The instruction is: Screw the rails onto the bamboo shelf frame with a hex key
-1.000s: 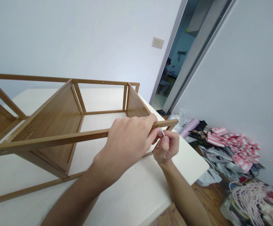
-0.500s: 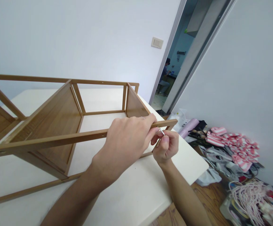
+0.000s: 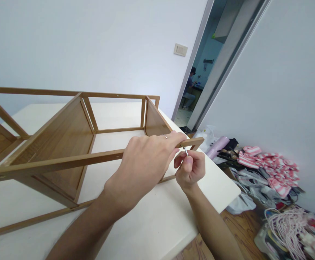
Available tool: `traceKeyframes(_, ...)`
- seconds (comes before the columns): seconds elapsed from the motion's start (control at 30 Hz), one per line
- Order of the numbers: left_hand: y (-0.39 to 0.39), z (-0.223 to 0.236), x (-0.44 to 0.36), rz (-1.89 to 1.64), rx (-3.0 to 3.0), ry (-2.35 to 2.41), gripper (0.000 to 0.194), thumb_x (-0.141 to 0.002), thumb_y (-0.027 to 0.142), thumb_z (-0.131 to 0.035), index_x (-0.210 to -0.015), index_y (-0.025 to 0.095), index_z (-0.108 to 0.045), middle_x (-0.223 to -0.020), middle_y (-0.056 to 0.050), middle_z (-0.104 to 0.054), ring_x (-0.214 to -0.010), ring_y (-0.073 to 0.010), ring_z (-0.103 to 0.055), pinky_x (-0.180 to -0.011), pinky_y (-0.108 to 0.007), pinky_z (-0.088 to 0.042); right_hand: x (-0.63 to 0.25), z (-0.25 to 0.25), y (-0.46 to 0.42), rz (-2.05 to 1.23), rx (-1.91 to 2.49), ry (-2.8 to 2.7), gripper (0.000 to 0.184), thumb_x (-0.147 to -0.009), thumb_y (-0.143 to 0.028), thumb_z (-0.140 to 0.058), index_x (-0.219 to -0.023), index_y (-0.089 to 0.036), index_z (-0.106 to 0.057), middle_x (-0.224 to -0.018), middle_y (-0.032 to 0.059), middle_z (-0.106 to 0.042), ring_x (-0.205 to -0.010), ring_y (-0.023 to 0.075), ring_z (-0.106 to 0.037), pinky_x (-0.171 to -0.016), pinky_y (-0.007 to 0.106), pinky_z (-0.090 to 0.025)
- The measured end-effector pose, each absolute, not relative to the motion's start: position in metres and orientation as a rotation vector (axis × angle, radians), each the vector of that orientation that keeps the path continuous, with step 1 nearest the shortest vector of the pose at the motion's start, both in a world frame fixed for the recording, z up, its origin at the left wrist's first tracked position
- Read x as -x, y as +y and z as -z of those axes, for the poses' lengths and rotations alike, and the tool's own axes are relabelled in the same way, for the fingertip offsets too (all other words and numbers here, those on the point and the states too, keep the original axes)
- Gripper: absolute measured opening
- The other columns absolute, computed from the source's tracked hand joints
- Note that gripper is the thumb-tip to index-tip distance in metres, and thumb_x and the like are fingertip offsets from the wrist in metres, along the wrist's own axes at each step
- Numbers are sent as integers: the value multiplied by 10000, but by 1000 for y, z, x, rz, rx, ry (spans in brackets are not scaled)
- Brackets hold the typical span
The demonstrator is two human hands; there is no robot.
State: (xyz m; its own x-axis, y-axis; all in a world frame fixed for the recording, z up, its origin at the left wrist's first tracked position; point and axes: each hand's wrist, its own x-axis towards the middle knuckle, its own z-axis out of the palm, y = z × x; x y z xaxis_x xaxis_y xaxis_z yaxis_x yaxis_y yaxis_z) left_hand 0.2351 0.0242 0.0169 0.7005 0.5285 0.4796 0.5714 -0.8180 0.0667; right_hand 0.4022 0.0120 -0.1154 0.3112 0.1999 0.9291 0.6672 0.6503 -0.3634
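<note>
A brown wooden shelf rack [image 3: 100,157] lies on its side on a white table [image 3: 152,220]. My left hand [image 3: 143,162], a ring on one finger, is closed over the rack's near rail close to its right end, hiding that stretch of wood. Just right of it, my right hand [image 3: 191,169] pinches a thin silver hex key [image 3: 186,151] between thumb and fingers. The key's tip meets the underside of the rail; the fastener there is too small to make out.
A light switch [image 3: 180,50] is on the wall beside a doorway, through which a seated person [image 3: 190,90] shows. Right of the table, pink-and-white striped cloth [image 3: 273,166], plastic bags [image 3: 242,202] and a bin of pale cord [image 3: 287,227] crowd the floor along the wall.
The hex key has turned slightly and stands steeper in my right hand. My left fingers have slid a little to the right along the rail. The rack stays put.
</note>
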Motion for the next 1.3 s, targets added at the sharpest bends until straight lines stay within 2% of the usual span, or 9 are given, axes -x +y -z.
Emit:
traceKeyframes(0.1, 25, -16, -235, 803, 2840, -792, 202, -1030, 253, -598, -1189, 341, -688, -984, 43, -795, -730, -172, -725, -552, -269, -360, -402, 116, 12, 361, 849, -1247, 79, -1032, -246, -493, -974, -239, -545, -603, -90, -558, -376, 95, -528, -367, 207, -412)
traceKeyframes(0.17, 27, -15, -236, 836, 2815, -713, 193, -1037, 232, -580, -1145, 306, -721, -1095, 13, -791, -877, -194, -731, -662, -281, -442, -403, 116, 12, 357, 851, -1247, 74, -1028, -243, -497, -971, -239, -544, -606, -90, -556, -377, 95, -529, -363, 206, -408)
traceKeyframes(0.27, 30, -14, -239, 872, 2788, -672, 222, -1051, 227, -546, -1145, 277, -741, -1053, -12, -791, -952, -221, -721, -761, -316, -481, -403, 117, 12, 348, 859, -1247, 71, -1027, -235, -495, -974, -238, -542, -610, -88, -554, -385, 95, -538, -369, 203, -410)
traceKeyframes(0.37, 31, -13, -241, 855, 2785, -728, 222, -1039, 240, -579, -1194, 276, -733, -1038, -13, -797, -865, -207, -734, -655, -296, -449, -402, 117, 11, 343, 860, -1248, 70, -1024, -228, -498, -972, -236, -544, -604, -90, -541, -384, 89, -528, -378, 197, -410)
traceKeyframes(0.53, 30, -11, -242, 880, 2782, -772, 192, -1027, 235, -602, -1159, 273, -736, -1079, -7, -802, -809, -179, -749, -546, -275, -358, -401, 115, 10, 330, 839, -1253, 73, -1014, -205, -511, -968, -233, -560, -602, -96, -510, -386, 80, -513, -390, 190, -420)
traceKeyframes(0.73, 31, -13, -241, 902, 2810, -672, 167, -1048, 238, -540, -1057, 252, -706, -810, 27, -748, -721, -177, -714, -511, -299, -299, -400, 113, 11, 339, 825, -1251, 79, -1013, -195, -516, -965, -234, -565, -669, -76, -564, -400, 75, -550, -382, 184, -416)
traceKeyframes(0.93, 34, -11, -240, 862, 2818, -613, 223, -1057, 206, -510, -1003, 249, -722, -1090, 22, -786, -769, -165, -719, -514, -315, -288, -400, 114, 11, 354, 844, -1242, 92, -1023, -214, -497, -967, -239, -565, -660, -72, -576, -388, 81, -537, -361, 189, -410)
traceKeyframes(1.2, 35, -8, -242, 928, 2806, -672, 187, -1036, 233, -556, -1062, 241, -741, -1106, 4, -811, -785, -190, -750, -513, -308, -285, -406, 121, 9, 402, 907, -1208, 75, -999, -262, -563, -969, -240, -627, -666, -32, -651, -471, 133, -637, -420, 242, -499)
traceKeyframes(1.3, 34, -9, -242, 927, 2811, -679, 187, -1023, 217, -566, -1056, 243, -748, -1120, 4, -811, -782, -190, -754, -506, -310, -292, -404, 118, 7, 396, 902, -1209, 60, -996, -249, -576, -971, -240, -630, -688, -30, -670, -470, 131, -643, -408, 237, -493)
